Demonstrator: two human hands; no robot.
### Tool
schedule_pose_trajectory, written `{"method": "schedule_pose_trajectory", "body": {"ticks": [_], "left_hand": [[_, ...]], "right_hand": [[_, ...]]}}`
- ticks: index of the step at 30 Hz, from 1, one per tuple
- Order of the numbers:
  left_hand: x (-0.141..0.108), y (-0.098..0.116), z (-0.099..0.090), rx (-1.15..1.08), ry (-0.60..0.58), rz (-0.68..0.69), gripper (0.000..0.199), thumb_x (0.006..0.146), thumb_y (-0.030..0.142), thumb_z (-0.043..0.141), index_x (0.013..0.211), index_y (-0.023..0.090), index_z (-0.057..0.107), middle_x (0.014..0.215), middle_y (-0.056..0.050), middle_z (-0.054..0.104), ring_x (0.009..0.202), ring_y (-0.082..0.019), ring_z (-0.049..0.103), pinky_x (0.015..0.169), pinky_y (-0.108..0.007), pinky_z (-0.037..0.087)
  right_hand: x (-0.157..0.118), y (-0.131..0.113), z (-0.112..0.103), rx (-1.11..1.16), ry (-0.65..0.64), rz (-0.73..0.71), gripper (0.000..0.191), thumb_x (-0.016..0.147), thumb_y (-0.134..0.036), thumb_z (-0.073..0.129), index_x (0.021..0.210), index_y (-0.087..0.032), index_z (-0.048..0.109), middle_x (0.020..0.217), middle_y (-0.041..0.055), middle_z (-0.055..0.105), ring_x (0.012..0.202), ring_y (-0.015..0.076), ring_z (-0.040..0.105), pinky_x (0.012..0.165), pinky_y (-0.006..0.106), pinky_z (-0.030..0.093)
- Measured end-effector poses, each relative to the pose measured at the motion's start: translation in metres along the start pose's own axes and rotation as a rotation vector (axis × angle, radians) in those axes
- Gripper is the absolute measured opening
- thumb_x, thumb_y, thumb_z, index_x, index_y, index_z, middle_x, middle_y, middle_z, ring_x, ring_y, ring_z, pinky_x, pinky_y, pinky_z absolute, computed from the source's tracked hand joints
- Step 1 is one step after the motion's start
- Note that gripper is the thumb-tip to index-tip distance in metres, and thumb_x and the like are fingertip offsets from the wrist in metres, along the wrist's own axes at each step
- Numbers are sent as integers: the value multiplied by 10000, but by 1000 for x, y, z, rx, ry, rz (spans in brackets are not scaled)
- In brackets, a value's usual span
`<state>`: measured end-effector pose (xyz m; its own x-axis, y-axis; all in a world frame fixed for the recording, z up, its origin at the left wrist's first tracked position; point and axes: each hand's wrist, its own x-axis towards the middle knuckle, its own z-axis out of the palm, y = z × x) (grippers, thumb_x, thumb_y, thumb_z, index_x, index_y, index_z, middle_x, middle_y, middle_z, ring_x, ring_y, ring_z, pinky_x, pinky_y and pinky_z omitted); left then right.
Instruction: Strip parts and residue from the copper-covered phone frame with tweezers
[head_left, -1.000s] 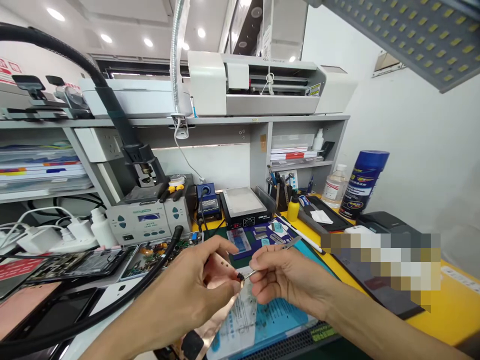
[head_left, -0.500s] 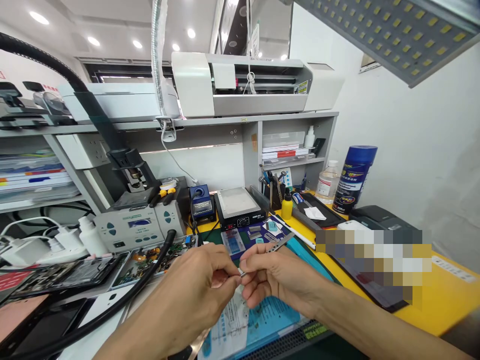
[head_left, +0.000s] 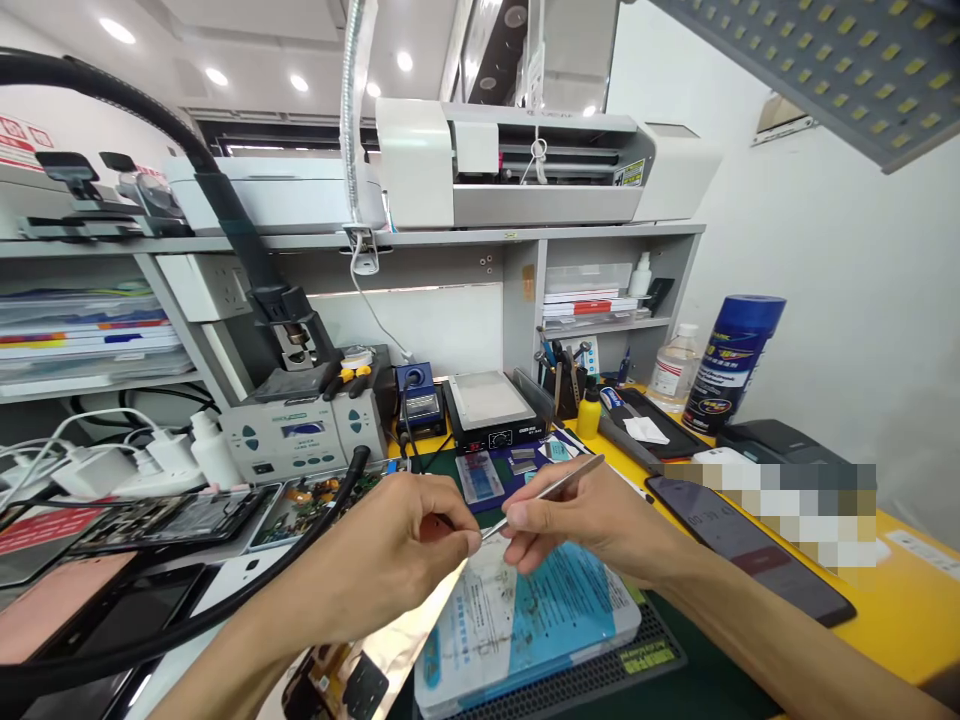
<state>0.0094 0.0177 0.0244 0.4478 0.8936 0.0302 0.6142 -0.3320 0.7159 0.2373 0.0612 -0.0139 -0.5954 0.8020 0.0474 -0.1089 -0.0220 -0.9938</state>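
Right hand (head_left: pixel 574 525) pinches a slim metal tool (head_left: pixel 568 478) in its fingers, long axis slanting up-right from the left hand (head_left: pixel 405 550), whose curled fingers hide any hold (cannot tell), nearer the copper-coloured sheet (head_left: pixel 416 635) below, beside the blue-and-white box (head_left: pixel 555 610).

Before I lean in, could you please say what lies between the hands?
In the head view, a metal tool reaches from the right hand to the left hand.

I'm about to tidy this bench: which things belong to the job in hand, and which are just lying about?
In the job, it seems:
thin metal tool, in right hand
copper-coloured sheet, at left hand

Probably just lying about:
yellow bottle
blue spray can
clear bottle
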Motion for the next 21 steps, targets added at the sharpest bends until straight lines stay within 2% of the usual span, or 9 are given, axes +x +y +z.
{"method": "schedule_pose_trajectory", "body": {"ticks": [7,10,13,15,17,19,21], "left_hand": [[1,0,-2,-40,-76,-2,344,975,387,447,838,206,707,706,22,543,614,-131,388,551,-280,285],[1,0,-1,-42,-86,-13,403,986,453,418,766,200,642,638,45,417,572,-120,312,518,-281,245],[1,2,-3,-36,-103,-20,415,1008,422,367,782,200,634,620,58,327,546,-115,251,484,-286,204],[-1,6,-4,5,-96,-10,336,1005,352,387,906,228,683,618,65,372,544,-113,278,483,-272,221],[-3,8,-4,50,-80,9,251,978,299,443,1004,283,692,657,71,491,583,-110,386,528,-241,295],[-5,10,-1,96,-56,1,174,926,289,528,985,302,691,796,61,617,731,-126,524,653,-230,381],[-6,9,4,160,-21,-51,110,865,325,604,932,290,684,913,36,656,863,-167,574,726,-258,407]], "right_hand": [[6,3,6,120,112,80,293,733,-343,849,769,-101,686,729,94,752,619,201,742,569,273,621],[6,4,5,134,106,112,253,754,-300,826,759,-95,680,708,92,745,586,182,730,558,252,618],[5,5,6,139,130,146,219,756,-265,809,762,-98,667,709,95,744,573,192,729,524,251,616],[5,6,6,142,142,166,205,752,-249,801,754,-102,658,712,99,743,563,199,727,509,254,615],[5,7,7,142,148,179,186,753,-234,790,749,-104,657,710,98,741,560,198,725,504,254,615],[7,8,9,143,155,193,159,756,-214,772,738,-104,658,697,93,735,551,192,720,495,250,613],[8,10,12,147,163,215,133,756,-192,752,726,-101,660,674,85,726,534,186,712,484,246,610]]}}
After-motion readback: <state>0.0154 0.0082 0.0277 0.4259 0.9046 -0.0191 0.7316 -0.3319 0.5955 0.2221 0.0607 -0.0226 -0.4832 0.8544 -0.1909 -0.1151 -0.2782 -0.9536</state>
